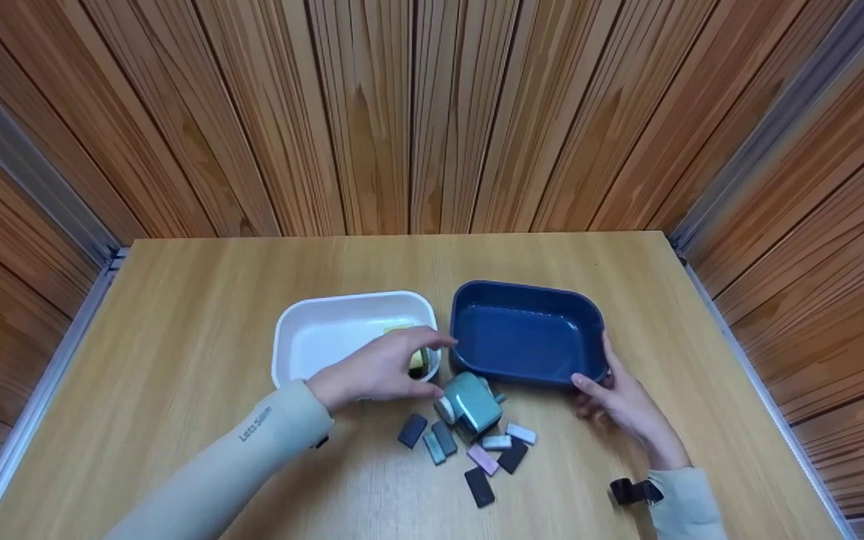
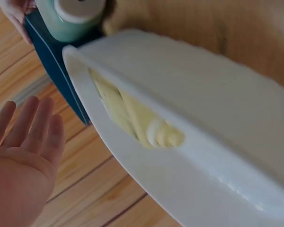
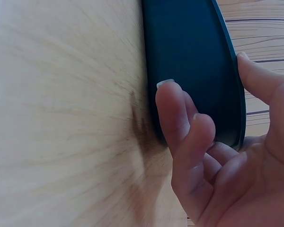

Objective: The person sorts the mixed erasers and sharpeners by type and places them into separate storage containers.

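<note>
My left hand is over the right end of a white tub, fingers and thumb spread with nothing between them. Pale yellow pieces lie inside that end of the tub, partly hidden by the hand in the head view. Close to the left thumb is a glossy teal boxy object with a white round end. At the near right corner of a dark blue tub, my right hand grips the wall, thumb at the front rim and fingers bent around the side. The blue tub holds nothing visible.
Several small flat blocks lie in front of the teal object, among them a black block, a pink block and a white block. Wooden panel walls enclose the table at the back and sides.
</note>
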A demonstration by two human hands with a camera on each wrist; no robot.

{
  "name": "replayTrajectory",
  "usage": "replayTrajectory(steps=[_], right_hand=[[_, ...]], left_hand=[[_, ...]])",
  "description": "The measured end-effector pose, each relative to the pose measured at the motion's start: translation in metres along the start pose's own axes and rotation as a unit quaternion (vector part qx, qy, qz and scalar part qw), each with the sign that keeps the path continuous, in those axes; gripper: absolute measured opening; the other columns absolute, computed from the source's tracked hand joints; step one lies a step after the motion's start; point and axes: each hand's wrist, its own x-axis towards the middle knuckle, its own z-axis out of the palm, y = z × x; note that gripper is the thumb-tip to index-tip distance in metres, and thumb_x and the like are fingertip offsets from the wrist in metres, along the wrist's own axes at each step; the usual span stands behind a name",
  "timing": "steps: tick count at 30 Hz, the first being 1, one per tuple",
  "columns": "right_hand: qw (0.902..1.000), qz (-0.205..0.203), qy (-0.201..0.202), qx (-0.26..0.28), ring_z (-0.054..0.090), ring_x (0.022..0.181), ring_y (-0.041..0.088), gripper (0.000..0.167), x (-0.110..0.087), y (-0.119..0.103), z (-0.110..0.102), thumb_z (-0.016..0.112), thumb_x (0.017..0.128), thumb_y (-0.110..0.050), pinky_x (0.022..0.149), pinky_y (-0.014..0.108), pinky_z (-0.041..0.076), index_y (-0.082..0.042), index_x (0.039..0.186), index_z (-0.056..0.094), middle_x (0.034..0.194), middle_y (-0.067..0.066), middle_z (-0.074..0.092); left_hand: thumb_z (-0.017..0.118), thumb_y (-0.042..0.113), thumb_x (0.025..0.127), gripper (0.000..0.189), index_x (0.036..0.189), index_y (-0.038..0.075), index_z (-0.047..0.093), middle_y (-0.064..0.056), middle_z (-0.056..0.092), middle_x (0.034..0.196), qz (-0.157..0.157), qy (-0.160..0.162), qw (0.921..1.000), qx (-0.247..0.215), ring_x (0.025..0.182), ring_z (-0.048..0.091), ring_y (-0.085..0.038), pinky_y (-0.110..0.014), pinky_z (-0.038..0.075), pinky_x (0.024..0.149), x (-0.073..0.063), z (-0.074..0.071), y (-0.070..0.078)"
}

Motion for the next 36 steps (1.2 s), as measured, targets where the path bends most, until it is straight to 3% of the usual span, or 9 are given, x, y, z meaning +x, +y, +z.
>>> replayTrajectory(steps=[10, 19, 23, 28, 36], right_hand=[[1.0, -0.007, 0.003, -0.004, 0.07, 0.073, 0.032, 0.096, -0.001, -0.001, 0.001, 0.064, 0.097, -0.039, 0.05, 0.032, 0.045, -0.036, 0.159, -0.01, 0.09, 0.019, 0.068], [0.9999, -0.008, 0.003, -0.007, 0.07, 0.075, 0.034, 0.096, 0.0, 0.0, 0.001, 0.064, 0.097, -0.04, 0.051, 0.032, 0.046, -0.039, 0.158, -0.01, 0.089, 0.019, 0.068], [0.9999, -0.006, 0.002, -0.009, 0.07, 0.076, 0.034, 0.095, 0.0, 0.0, 0.001, 0.064, 0.097, -0.041, 0.051, 0.032, 0.047, -0.039, 0.158, -0.009, 0.09, 0.019, 0.068], [0.9999, -0.007, 0.001, -0.009, 0.07, 0.077, 0.035, 0.094, 0.0, -0.001, 0.0, 0.063, 0.098, -0.041, 0.052, 0.034, 0.047, -0.04, 0.158, -0.009, 0.092, 0.019, 0.069], [0.9998, -0.013, 0.006, -0.01, 0.07, 0.075, 0.034, 0.095, 0.001, 0.001, 0.001, 0.063, 0.098, -0.039, 0.052, 0.033, 0.047, -0.038, 0.158, -0.009, 0.09, 0.019, 0.068]], left_hand=[[0.081, 0.033, 0.084, 0.066, 0.143, 0.022, 0.053, 0.003, 0.056, 0.137, 0.032, -0.029, 0.9989, -0.02, 0.113, 0.056, -0.016, -0.032, 0.049, 0.091, 0.003, 0.034, 0.002], [0.079, 0.037, 0.085, 0.069, 0.147, 0.026, 0.049, 0.004, 0.042, 0.151, 0.029, -0.058, 0.9948, 0.079, 0.129, 0.048, -0.015, -0.037, 0.042, 0.104, 0.005, 0.05, 0.007], [0.079, 0.037, 0.085, 0.069, 0.147, 0.025, 0.049, 0.002, 0.039, 0.154, 0.031, -0.056, 0.9924, 0.105, 0.133, 0.046, -0.019, -0.038, 0.041, 0.106, 0.005, 0.054, 0.008], [0.081, 0.034, 0.085, 0.069, 0.146, 0.026, 0.05, 0.003, 0.033, 0.156, 0.026, -0.048, 0.9929, 0.105, 0.135, 0.04, -0.019, -0.037, 0.041, 0.105, 0.003, 0.059, 0.007], [0.082, 0.031, 0.083, 0.069, 0.145, 0.025, 0.052, 0.002, 0.04, 0.151, 0.02, -0.031, 0.9937, 0.106, 0.13, 0.041, -0.019, -0.035, 0.043, 0.103, 0.002, 0.069, 0.005]])
